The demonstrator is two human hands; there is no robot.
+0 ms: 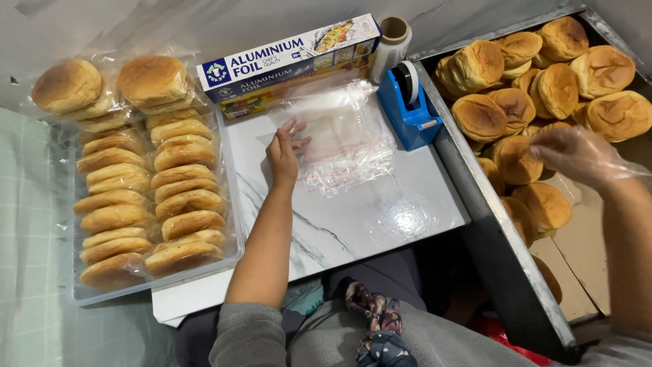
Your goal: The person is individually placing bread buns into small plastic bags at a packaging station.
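On the white marble-patterned table [353, 224], the left hand [284, 155] rests flat, fingers spread and holding nothing, on a stack of clear plastic bags [343, 139]. Far right, the gloved right hand [574, 155] hovers, its grip loosely open and empty, over round golden buns [516, 160] in a metal tray [506, 255]; bagging looks underway, and picking up a bun would need a gentle grasp.

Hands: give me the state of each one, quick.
Left hand: open, bare, fingers resting on the clear plastic bags.
Right hand: in a clear glove, holding nothing, over the buns.
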